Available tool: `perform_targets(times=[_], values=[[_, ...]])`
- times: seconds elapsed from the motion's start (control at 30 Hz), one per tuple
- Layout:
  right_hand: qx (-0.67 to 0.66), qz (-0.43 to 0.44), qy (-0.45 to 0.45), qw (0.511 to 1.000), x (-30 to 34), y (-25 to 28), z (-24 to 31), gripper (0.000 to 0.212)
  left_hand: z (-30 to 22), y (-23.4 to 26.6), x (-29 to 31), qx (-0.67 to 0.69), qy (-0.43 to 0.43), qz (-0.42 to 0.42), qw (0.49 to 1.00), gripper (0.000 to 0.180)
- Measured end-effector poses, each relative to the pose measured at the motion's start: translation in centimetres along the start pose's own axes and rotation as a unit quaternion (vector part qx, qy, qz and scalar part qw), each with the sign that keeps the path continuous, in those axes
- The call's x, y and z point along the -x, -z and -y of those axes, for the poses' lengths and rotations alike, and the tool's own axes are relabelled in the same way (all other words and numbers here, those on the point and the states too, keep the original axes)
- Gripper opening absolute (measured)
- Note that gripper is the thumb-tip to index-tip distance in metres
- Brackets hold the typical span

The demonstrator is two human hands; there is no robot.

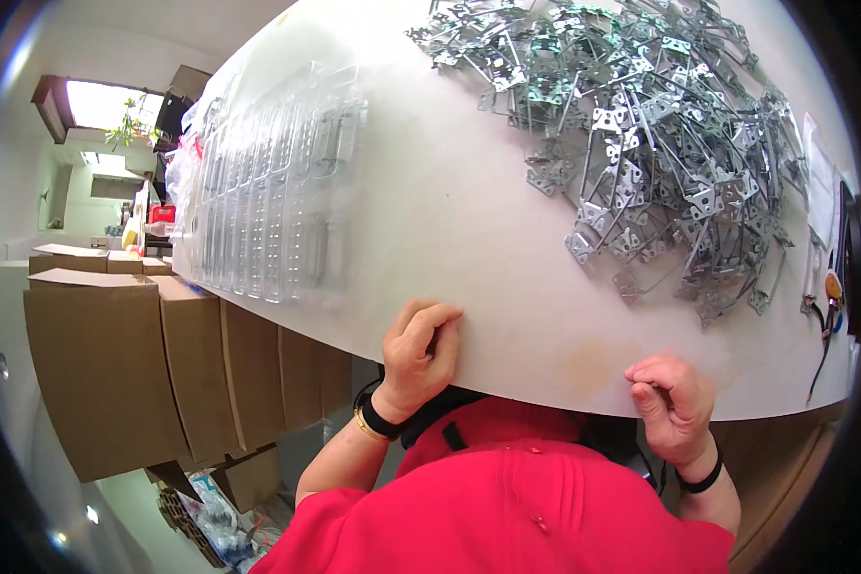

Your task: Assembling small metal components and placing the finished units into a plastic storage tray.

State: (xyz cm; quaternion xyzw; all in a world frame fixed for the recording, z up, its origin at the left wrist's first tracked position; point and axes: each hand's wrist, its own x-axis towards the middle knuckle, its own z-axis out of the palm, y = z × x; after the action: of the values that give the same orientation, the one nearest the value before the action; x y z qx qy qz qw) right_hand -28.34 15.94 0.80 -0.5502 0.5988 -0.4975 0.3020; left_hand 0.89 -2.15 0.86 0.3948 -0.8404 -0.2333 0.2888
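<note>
My left hand [423, 346] rests at the near edge of the white table, fingers loosely curled toward the thumb; nothing shows in it. My right hand [673, 400] is further right, over the same edge. Its fingers are bent in toward the thumb, and I see no object between them. Beyond my right hand lies a large tangled heap of metal brackets [641, 172], flat punched plates joined to thin rods. To the left, past my left hand, a clear plastic tray [287, 191] with long ribbed compartments lies on the table.
Cardboard boxes [100, 373] stand in a row along the table's left side. At the far right lie orange-handled pliers [833, 286] and a dark cable [817, 359]. The white tabletop [430, 220] stretches between tray and heap. Plastic bags [215, 521] sit low at the left.
</note>
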Motion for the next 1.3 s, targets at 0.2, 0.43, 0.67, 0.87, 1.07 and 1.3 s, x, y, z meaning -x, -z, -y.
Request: perform_targets(times=[0.2,0.43,0.67,0.87,1.07,1.3], values=[[0.045,0.040,0.037,0.998,0.3,1.1,0.3,0.015,-0.1,-0.2,0.0,-0.075,-0.034,0.005,0.997,0.024],[-0.013,0.005,-0.042,0.999,1.2,3.0,0.0,0.013,-0.5,-0.4,-0.2,-0.121,-0.046,0.019,0.991,0.028],[0.010,0.023,-0.017,1.000,0.6,3.0,-0.3,0.017,-0.5,-0.4,-0.1,-0.155,-0.057,0.043,0.985,0.031],[0.031,0.040,-0.005,0.999,1.0,3.1,-0.6,0.020,-0.7,-0.3,0.0,-0.166,-0.052,0.053,0.983,0.033],[0.029,0.055,-0.028,0.998,0.9,3.4,-0.3,0.022,-0.8,0.0,-0.1,-0.188,-0.055,0.075,0.978,0.034],[0.041,0.053,-0.025,0.997,0.9,3.3,-0.1,0.022,-0.9,-0.1,0.0,-0.177,-0.044,0.067,0.981,0.034]])
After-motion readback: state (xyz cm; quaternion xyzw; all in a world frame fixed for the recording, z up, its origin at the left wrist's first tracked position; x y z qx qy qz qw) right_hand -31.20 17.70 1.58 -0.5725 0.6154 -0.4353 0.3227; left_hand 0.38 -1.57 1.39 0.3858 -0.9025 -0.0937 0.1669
